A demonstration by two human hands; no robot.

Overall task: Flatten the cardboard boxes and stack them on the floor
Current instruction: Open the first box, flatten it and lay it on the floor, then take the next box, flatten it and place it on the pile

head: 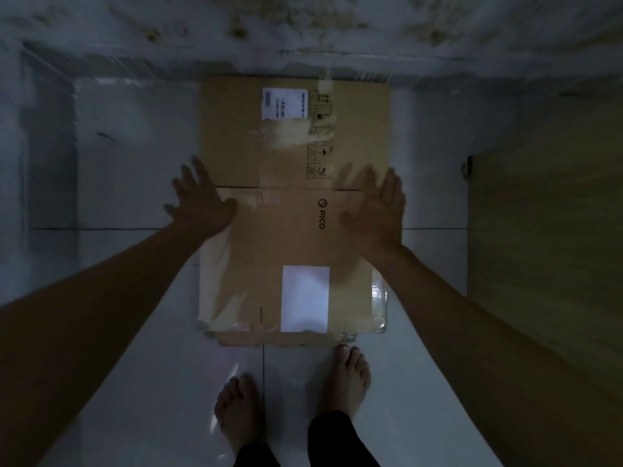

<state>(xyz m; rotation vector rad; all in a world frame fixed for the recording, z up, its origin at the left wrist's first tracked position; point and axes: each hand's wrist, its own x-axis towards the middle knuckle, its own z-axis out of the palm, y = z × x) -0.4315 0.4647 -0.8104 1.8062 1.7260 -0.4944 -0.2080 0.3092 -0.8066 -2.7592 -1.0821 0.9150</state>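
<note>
Below, a flattened cardboard box [293,210] lies on the white tiled floor [135,332], its far end at a wall [303,35]. Both hands are spread open, gripping nothing: the left hand [199,200] at its left edge, the right hand [377,210] over its right side. Bare feet [347,375] stand at its near edge.

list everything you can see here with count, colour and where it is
flattened cardboard box: one visible, brown, flat on the floor in the middle; whether more lie under it cannot be told
printed label: one, white, far end of the box
blank label: one, white, near end of the box
floor: white glossy tiles, all around the box
wooden panel: one, light brown, right edge
left hand: open, fingers spread, at the box's left edge
right hand: open, palm down over the box's right side
bare feet: two, just before the box's near edge
</note>
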